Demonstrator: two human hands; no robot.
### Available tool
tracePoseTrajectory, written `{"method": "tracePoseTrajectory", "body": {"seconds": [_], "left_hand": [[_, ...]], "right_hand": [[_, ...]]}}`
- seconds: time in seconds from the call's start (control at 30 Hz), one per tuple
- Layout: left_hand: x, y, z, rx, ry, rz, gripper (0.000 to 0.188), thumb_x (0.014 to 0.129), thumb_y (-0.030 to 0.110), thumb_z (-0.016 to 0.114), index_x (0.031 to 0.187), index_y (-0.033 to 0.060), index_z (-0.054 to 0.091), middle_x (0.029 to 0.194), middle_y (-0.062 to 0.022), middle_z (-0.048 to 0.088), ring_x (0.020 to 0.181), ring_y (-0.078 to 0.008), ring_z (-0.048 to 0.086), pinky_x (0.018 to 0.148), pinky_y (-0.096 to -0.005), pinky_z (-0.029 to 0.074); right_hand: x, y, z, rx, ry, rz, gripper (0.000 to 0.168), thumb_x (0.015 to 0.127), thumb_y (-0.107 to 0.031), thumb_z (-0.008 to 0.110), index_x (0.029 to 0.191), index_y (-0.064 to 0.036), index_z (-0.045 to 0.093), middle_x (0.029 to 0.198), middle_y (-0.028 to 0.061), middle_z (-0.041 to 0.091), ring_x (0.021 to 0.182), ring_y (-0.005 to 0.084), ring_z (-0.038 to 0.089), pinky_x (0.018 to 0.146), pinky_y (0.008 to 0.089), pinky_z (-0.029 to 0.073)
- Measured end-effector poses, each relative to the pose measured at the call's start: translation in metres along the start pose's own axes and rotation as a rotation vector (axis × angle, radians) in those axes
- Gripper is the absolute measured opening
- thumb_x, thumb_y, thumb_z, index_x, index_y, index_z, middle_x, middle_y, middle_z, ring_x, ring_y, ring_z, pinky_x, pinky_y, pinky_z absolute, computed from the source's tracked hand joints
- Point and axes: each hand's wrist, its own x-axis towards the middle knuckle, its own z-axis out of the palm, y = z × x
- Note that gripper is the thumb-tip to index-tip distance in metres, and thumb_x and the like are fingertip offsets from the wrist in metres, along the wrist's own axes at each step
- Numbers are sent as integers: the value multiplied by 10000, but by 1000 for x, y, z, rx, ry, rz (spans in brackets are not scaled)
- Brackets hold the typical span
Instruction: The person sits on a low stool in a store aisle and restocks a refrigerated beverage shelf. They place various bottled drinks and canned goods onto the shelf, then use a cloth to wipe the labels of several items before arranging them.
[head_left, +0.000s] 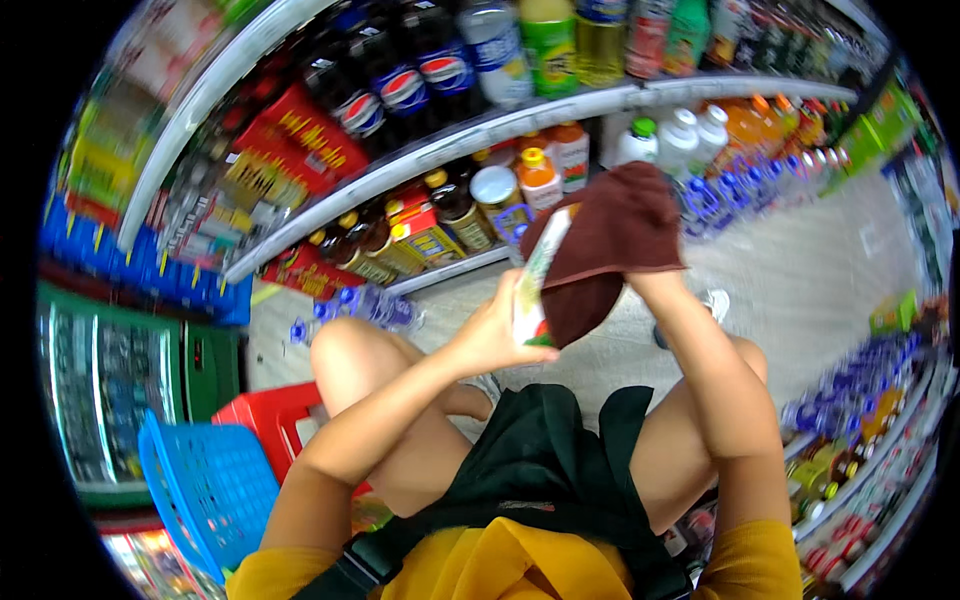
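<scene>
My left hand grips a thin white carton with green and red at its lower end, tilted upright before my knees. A dark brown cloth covers my right hand, with little more than the wrist showing beneath its hem. The cloth lies against the carton's right side and hangs down behind it. Whatever the covered fingers do is hidden. Just beyond my hands, bottles with orange and yellow caps and a jar with a pale lid stand on the bottom shelf.
Pepsi bottles line the shelf above. Purple-capped bottles lie on the floor ahead. A blue plastic basket stands by a red stool at left, near a green-framed cooler. More shelves with bottles stand at right.
</scene>
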Motion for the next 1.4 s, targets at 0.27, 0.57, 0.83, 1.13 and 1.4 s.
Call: {"method": "tracePoseTrajectory", "body": {"seconds": [0.27, 0.57, 0.83, 1.13, 1.4], "left_hand": [[-13, -18, 7, -1137, -439, -292, 784, 840, 294, 733, 1462, 48, 324, 1265, -85, 573, 1088, -206, 610, 945, -349, 491], [3, -9, 1, -966, -75, -158, 771, 830, 256, 767, 1404, 22, 309, 1210, -115, 567, 1103, -184, 580, 933, -338, 485], [2, 8, -2, -28, 76, -129, 767, 677, 353, 818, 1245, 33, 415, 990, -251, 681, 932, -430, 659, 798, -459, 521], [-18, -14, 3, -1196, -354, -285, 678, 782, 223, 711, 1351, -20, 435, 1189, -146, 624, 1053, -235, 634, 939, -369, 501], [-9, -10, -5, -1242, -201, -255, 604, 853, 320, 611, 1333, -15, 467, 1191, -162, 629, 1036, -263, 654, 913, -393, 523]], "right_hand": [[19, 8, -7, 1945, -315, 856, 297, 974, -299, 549, 1172, -78, 566, 1179, 80, 593, 1054, 205, 598, 928, 376, 501], [-6, -40, 38, 1526, -254, 881, 462, 887, -312, 631, 1263, -67, 521, 1138, 97, 618, 1059, 259, 599, 951, 411, 471], [16, -5, 28, 188, -16, 434, 346, 797, -150, 742, 1068, -26, 567, 953, 87, 640, 899, 199, 616, 784, 329, 500], [9, 39, 40, 1778, -198, 939, 329, 997, -315, 472, 1207, -77, 558, 1164, 127, 634, 1070, 259, 612, 935, 402, 513], [0, -35, 36, 1996, -259, 1379, 484, 963, -517, 478, 1178, -100, 595, 1041, 74, 676, 1000, 212, 642, 859, 395, 524]]}}
